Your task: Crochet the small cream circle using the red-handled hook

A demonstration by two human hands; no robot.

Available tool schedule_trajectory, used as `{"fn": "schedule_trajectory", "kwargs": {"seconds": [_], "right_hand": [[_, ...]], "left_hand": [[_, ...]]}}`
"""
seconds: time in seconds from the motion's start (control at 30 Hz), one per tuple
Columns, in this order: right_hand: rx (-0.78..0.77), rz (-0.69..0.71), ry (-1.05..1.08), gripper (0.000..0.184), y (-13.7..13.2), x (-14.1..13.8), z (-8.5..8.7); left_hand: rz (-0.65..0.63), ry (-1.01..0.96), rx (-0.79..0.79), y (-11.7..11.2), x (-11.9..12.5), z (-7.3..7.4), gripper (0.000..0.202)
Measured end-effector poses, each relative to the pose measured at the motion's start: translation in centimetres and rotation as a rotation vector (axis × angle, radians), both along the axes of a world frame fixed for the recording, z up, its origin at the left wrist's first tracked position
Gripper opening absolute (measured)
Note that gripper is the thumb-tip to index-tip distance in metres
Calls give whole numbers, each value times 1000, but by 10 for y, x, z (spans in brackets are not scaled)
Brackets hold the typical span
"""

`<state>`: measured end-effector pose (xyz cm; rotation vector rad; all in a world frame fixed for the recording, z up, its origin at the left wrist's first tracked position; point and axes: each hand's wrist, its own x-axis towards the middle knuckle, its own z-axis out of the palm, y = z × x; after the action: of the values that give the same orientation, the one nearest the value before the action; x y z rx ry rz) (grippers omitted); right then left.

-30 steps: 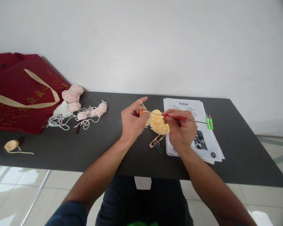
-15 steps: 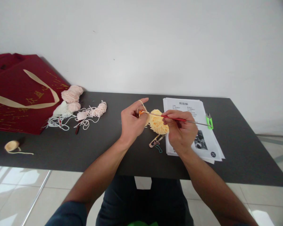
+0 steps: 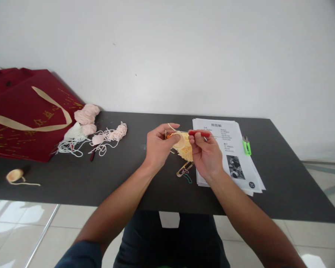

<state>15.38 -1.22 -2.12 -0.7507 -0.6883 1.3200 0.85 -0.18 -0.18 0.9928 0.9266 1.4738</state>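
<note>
Pinched in my left hand (image 3: 161, 147) is a small cream crochet piece (image 3: 179, 141), with a strand of yarn running up over the index finger. A bit of orange, probably a stitch marker (image 3: 171, 136), shows by the thumb. My right hand (image 3: 208, 152) grips a crochet hook (image 3: 198, 133) by its red handle, the metal shaft pointing left into the piece. Behind and below the fingers lies a yellow yarn ball (image 3: 186, 152), partly covered by both hands. Large metal pins (image 3: 184, 169) and a small teal pin (image 3: 188, 178) rest just below it.
Printed sheets (image 3: 231, 149) lie at right, with green thread snips (image 3: 246, 146) on their edge. To the left are pale pink yarn balls (image 3: 86, 113), tangled pink yarn (image 3: 118, 132) and a dark red bag (image 3: 22, 119). A cream crocheted cup shape (image 3: 15, 175) sits far left on the dark table (image 3: 123, 178).
My right hand has moved slightly left and turned, bringing the hook's handle closer to my left hand. The cream piece now shows more beside my left thumb.
</note>
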Motion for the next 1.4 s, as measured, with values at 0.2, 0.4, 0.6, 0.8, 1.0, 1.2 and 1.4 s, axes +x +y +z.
{"fn": "schedule_trajectory", "kwargs": {"seconds": [0.2,0.4,0.6,0.8,1.0,1.2,1.4], "right_hand": [[-81,-4,82,16,-3,-6,7],[-27,-17,-2,16,-4,-6,8],[63,-166,-172,13,-15,-13,16],[375,-432,-649,15,-29,-18,17],[397,-337,-532,21,-23,-16,6],[130,-115,-79,9,-7,-8,12],[180,-118,-41,12,-3,0,17]], "left_hand": [[45,13,7,4,-2,-1,19],[4,23,16,5,-4,0,44],[4,14,21,3,-1,-3,59],[5,-169,-40,2,2,2,57],[-101,-312,-197,4,-3,10,59],[-129,-286,-196,4,-5,11,60],[-117,-227,-127,8,-8,9,54]]}}
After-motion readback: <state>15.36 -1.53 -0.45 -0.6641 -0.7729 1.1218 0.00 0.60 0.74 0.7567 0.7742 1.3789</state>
